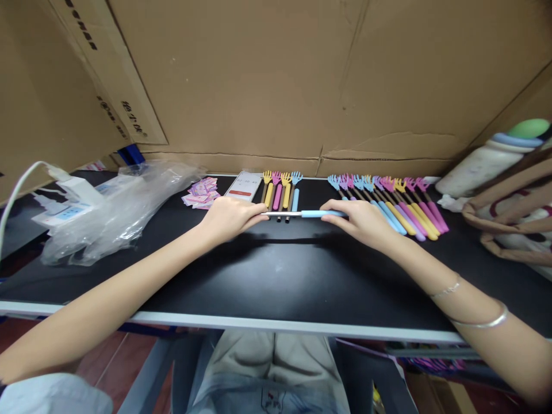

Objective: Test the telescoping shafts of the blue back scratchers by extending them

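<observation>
A telescopic back scratcher with a light blue handle is stretched level between my two hands, above the black table. My left hand is closed around the thin metal rod end, and its claw is hidden in the fingers. The blue handle's far end is pinched by my right hand. Behind them lies a short row of back scratcher parts: yellow and pink claw heads, a blue claw head, and loose handles. To the right, several whole back scratchers lie side by side in blue, purple, yellow and pink.
A phone rests beside a pile of pink labels. Clear plastic bags and a white power strip occupy the left. At right stand a white bottle and a brown bag. Cardboard walls the back.
</observation>
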A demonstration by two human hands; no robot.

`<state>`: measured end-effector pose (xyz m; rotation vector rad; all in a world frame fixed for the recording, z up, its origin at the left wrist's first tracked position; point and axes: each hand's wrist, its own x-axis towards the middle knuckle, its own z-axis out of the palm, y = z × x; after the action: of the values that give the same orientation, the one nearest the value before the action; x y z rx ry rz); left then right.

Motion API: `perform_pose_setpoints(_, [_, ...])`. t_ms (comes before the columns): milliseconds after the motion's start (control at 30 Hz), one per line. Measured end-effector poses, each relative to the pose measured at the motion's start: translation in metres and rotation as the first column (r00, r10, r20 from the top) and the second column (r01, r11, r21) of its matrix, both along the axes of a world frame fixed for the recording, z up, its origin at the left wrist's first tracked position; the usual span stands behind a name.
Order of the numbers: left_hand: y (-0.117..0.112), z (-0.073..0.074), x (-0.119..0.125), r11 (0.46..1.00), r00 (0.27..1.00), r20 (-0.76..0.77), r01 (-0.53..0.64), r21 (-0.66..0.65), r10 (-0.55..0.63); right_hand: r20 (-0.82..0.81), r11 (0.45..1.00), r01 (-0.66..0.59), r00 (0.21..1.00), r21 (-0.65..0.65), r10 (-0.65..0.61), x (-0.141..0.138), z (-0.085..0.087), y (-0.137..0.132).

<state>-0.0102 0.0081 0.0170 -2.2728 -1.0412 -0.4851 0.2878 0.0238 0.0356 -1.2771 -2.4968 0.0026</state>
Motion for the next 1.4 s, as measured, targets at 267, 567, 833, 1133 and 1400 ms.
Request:
perform_pose_setpoints(267, [-0.001,0.001,0.0,0.992,0.997,0.0,0.082,0.091,-0.083,-0.014,0.979,-0.054,0.999,-0.196,0.053,0.001,0.005,-0.001])
perform_pose_setpoints(567, [-0.005,0.007,0.003,0.973,0.988,-0.099,0.133,0.188,-0.116,-0.124,0.882,-0.207,0.978,-0.423,0.17,0.001,0.005,0.0])
perform_pose_setpoints(833, [-0.005,0.001,0.006,0.999,0.999,-0.03,-0.046,-0.013,0.045,0.052,0.99,0.042,0.997,0.131,-0.049,-0.006,0.003,-0.007])
perform_pose_setpoints(1133, [-0.005,0.002,0.005,0.998,0.999,-0.026,-0.036,-0.057,0.034,0.19,0.985,-0.033,0.982,0.172,0.0,-0.007,0.003,-0.012])
perform_pose_setpoints(1400, [-0.01,0.003,0.01,0.999,0.998,-0.052,0.046,0.027,-0.044,-0.001,0.938,-0.192,0.98,-0.29,0.2,-0.002,0.007,-0.006])
